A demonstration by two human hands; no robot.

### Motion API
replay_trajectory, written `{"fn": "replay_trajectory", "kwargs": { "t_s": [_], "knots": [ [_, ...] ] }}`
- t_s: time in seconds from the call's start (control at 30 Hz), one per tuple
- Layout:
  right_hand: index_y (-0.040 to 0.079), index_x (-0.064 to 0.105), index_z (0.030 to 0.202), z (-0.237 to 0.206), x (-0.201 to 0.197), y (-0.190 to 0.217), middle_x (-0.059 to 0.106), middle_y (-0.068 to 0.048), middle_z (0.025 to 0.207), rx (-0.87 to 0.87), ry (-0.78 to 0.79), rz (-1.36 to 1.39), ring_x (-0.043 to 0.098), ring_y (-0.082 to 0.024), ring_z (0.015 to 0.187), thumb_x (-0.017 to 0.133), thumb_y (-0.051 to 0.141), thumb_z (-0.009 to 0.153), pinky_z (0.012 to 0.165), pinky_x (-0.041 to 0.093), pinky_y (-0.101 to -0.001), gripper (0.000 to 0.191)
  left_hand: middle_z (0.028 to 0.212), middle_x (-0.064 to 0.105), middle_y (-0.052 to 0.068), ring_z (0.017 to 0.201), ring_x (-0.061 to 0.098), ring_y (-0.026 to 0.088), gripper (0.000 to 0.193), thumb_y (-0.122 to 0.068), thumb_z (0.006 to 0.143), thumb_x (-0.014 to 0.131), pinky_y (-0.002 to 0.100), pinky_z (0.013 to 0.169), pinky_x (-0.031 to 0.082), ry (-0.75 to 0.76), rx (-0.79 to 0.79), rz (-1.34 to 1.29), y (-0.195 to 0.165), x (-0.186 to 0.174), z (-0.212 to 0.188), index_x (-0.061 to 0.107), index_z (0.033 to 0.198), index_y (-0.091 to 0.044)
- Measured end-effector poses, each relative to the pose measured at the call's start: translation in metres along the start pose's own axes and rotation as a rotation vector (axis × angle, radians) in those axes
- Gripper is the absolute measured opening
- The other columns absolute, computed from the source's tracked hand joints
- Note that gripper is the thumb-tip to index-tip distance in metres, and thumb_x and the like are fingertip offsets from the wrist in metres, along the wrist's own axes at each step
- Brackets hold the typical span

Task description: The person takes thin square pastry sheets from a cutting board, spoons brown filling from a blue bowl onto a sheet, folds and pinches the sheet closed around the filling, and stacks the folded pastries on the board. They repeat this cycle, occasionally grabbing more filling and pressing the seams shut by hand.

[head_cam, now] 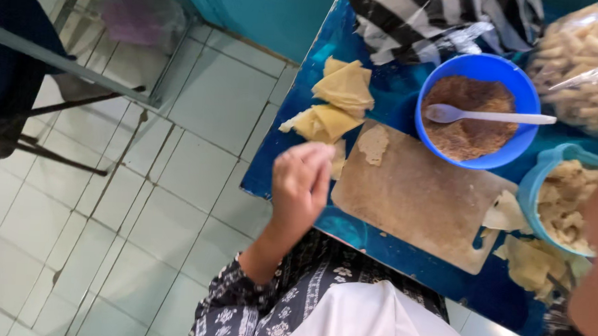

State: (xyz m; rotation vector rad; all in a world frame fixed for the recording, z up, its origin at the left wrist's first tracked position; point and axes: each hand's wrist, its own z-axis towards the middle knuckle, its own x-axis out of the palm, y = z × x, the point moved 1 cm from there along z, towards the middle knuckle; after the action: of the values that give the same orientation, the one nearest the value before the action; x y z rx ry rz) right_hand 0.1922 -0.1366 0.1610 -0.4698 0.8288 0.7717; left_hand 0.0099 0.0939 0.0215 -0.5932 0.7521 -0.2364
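The left hand point(303, 183) is seen loosely curled at the edge of the wooden board point(422, 196), just beside folded pastry sheets point(329, 121); the right hand's grip cannot be told, only a blurred forearm showing

Pale tiled floor point(101, 232), teal wall point(267, 7), metal-framed chair point(35, 62) beside a blue table point(278, 167).

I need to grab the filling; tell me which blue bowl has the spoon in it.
The round blue bowl of brown crumbs, beside the board; the spoon lies across it. The paler bowl at the right edge has none.
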Motion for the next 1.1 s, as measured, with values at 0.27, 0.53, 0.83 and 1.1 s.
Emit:
{"fn": "replay_trajectory", "kwargs": {
  "t_s": [0.27,0.53,0.83,1.1],
  "knots": [
    [-0.001,0.061,0.114,0.029,0.097,0.133,0.060,-0.019,0.114,-0.146,0.306,0.737,0.063,-0.041,0.104,0.078,0.017,0.088,0.085,0.052,-0.0471,0.036,0.109,0.061,0.011,0.100,0.065,0.028,0.033,-0.007,0.095,0.072,0.040,0.087,0.052,0.034,-0.234,-0.105,0.039,0.018,0.037,0.053,0.122,-0.004],
    [0.004,0.063,0.096,0.053,0.126,0.139,0.062,-0.016,0.100,0.038,0.375,0.769,0.065,-0.037,0.092,0.072,0.006,0.092,0.078,0.054,-0.0442,0.010,0.105,0.060,0.011,0.093,0.066,0.027,0.021,-0.001,0.093,0.070,0.039,0.083,0.054,0.119,-0.301,-0.119,0.054,0.019,0.036,0.059,0.111,-0.005],
    [0.000,0.067,0.103,0.046,0.115,0.108,0.070,-0.010,0.089,0.423,0.307,1.108,0.069,-0.024,0.079,0.070,0.005,0.095,0.072,0.057,-0.0322,0.010,0.119,0.065,0.009,0.110,0.065,0.031,0.017,-0.007,0.101,0.064,0.042,0.093,0.054,0.022,-0.096,0.111,0.042,0.015,0.031,0.068,0.118,-0.008],
    [0.000,0.067,0.111,-0.027,0.054,0.090,0.065,-0.014,0.115,-0.230,0.166,0.833,0.067,-0.034,0.110,0.071,0.006,0.079,0.094,0.056,-0.0429,0.033,0.151,0.052,0.013,0.133,0.057,0.022,0.068,-0.053,0.110,0.037,0.041,0.108,0.051,0.434,-1.010,-1.939,-0.003,0.033,-0.004,0.036,0.157,-0.005]
  ]
}}
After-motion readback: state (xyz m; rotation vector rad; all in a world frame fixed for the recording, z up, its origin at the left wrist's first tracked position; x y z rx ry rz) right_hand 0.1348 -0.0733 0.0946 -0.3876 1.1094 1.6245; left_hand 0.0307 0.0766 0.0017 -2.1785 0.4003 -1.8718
